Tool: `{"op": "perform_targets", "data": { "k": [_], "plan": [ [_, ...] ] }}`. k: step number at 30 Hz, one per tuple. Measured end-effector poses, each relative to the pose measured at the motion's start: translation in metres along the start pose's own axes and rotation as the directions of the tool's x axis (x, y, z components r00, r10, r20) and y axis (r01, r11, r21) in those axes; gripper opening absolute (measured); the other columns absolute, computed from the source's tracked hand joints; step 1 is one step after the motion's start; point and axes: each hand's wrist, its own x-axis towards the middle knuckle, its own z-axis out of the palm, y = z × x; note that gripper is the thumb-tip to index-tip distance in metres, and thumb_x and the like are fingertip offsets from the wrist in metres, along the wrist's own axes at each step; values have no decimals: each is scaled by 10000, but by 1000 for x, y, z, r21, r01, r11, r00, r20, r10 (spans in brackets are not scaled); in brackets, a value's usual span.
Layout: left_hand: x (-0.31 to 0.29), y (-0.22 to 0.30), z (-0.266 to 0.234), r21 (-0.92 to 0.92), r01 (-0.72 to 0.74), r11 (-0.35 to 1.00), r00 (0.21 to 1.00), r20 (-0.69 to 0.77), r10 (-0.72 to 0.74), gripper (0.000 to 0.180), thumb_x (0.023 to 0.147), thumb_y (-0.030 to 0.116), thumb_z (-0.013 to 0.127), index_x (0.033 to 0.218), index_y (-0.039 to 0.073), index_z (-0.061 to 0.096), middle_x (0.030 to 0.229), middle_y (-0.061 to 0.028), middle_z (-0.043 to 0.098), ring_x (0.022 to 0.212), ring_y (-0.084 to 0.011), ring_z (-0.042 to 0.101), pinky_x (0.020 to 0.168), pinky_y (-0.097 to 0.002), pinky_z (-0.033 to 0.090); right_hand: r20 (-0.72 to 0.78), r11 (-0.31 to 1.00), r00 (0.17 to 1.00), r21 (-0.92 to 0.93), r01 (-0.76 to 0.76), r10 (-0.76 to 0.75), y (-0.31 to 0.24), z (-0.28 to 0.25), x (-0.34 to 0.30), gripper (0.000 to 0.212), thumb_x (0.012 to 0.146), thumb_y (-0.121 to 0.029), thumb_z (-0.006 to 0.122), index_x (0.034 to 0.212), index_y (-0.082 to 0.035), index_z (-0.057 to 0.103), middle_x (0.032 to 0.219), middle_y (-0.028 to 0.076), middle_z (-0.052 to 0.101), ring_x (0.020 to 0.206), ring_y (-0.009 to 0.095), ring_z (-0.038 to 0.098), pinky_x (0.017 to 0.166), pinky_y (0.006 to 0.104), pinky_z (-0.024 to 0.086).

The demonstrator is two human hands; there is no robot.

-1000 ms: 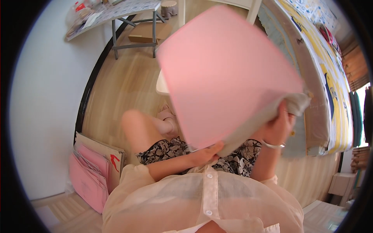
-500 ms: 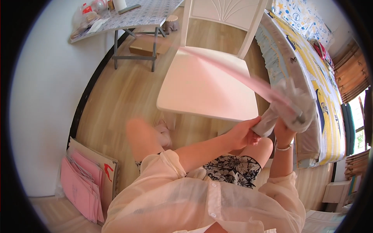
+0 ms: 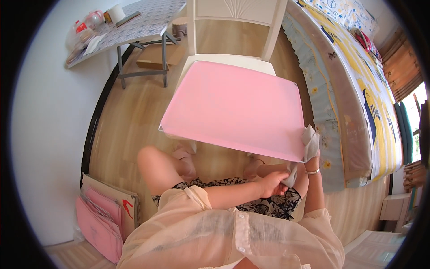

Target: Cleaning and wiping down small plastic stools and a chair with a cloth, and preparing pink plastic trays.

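Note:
A pink rectangular panel [image 3: 233, 110] with thin wire corners lies face up over the seat of a white chair [image 3: 233, 13]. My right hand [image 3: 312, 158] is wrapped in a grey cloth [image 3: 310, 139] at the panel's near right corner. It grips that corner through the cloth; most of its fingers are covered. Just below and to the left, my left hand [image 3: 272, 184] is closed on a loose grey end of the cloth, in front of my knee.
More pink wire-edged panels [image 3: 96, 222] lean with a cardboard sheet [image 3: 131, 199] by the wall at lower left. A folding table [image 3: 148, 22] with bags and a paper roll stands at far left. A cardboard box [image 3: 154, 56] sits beneath it. The bed [image 3: 354, 98] runs along the right.
The panel, seen edge-on and blurred before, has swung down flat above the chair seat. Both hands have moved a little lower and left, and the cloth has gathered at the panel's corner.

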Motion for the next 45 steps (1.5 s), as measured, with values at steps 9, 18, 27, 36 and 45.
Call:
{"op": "perform_targets", "data": {
  "k": [9, 18, 27, 36, 45],
  "plan": [
    [-49, 19, 35, 430, -313, 847, 923, -72, 378, 269, 831, 240, 542, 1010, 56, 460, 795, -21, 527, 588, -70, 475, 488, -200, 395, -254, 391, 868, 917, 77, 427, -53, -35, -21, 248, 854, -115, 459, 1083, -19, 471, 1073, 94, 515, 986, 217, 501, 834, 355, 432],
    [-131, 130, 25, 856, -504, -113, -249, -19, 968, 205, 787, 106, 614, 713, 65, 427, 642, 39, 412, 552, -24, 333, 472, -186, 301, -446, 893, 835, 435, -114, 324, -140, 74, 12, 433, 872, -351, 469, 1014, 57, 498, 928, 111, 547, 784, 135, 528, 656, 253, 452],
    [-182, 154, -14, 867, -359, -346, -435, 172, 884, 36, 846, 12, 469, 869, -1, 445, 710, -2, 474, 579, -31, 377, 495, -166, 321, 50, 391, 938, 900, -191, 343, -143, 137, 28, 311, 813, -185, 530, 1079, -39, 462, 1079, 85, 504, 949, 162, 497, 767, 335, 442],
    [-199, 139, -25, 838, -475, -270, -466, 21, 884, 276, 899, 168, 375, 1050, -44, 468, 998, -105, 534, 862, -166, 527, 757, -275, 421, 138, 33, 896, 985, -168, 421, -108, 94, 8, 407, 809, -255, 550, 1155, -72, 442, 1133, 73, 504, 1077, 221, 453, 918, 383, 366],
    [-214, 149, -15, 879, -379, -290, -583, 16, 812, 140, 881, 114, 431, 894, -9, 497, 809, -35, 520, 709, -91, 476, 622, -230, 410, -92, 543, 754, 751, -376, 650, -146, 58, -11, 259, 809, -281, 588, 814, -29, 527, 664, 26, 497, 529, 95, 483, 448, 214, 415]
  ]
}}
